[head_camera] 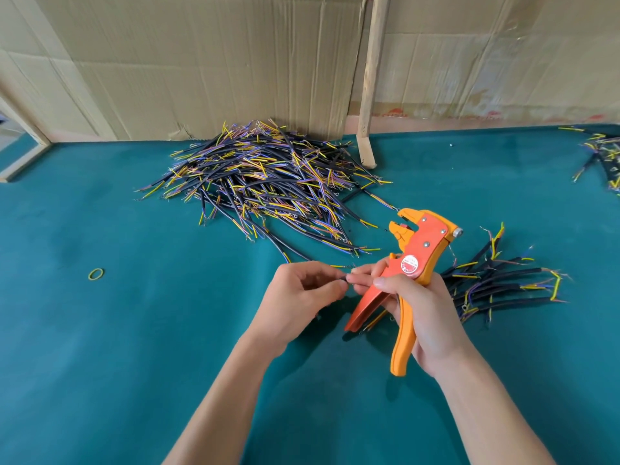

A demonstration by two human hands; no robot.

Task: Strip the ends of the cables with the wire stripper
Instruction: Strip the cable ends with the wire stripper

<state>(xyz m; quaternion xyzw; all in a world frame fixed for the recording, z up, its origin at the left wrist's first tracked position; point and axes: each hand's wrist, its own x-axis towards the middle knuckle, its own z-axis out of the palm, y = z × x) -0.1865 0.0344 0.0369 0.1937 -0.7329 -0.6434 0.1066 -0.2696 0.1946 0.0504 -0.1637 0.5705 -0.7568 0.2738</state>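
Head view: the left hand (298, 293) pinches a thin cable end (345, 279) between thumb and forefinger, meeting the fingertips of the right hand (416, 313), which also touch that end. Right-hand fingers curl round the handles of the wire stripper (407, 276), an orange and yellow tool held upright with its jaws parted and pointing away from the fingers. A round red-and-white label sits on its body just above the thumb. What lies between the fingertips is too small to make out. Just beyond the right hand lies a small heap of black cables (503, 283), partly hidden by that hand. Farther from the fingers, a large cable pile (265, 176) spreads over the green table (134, 330). A yellow rubber band (96, 273) lies well left of the left hand.
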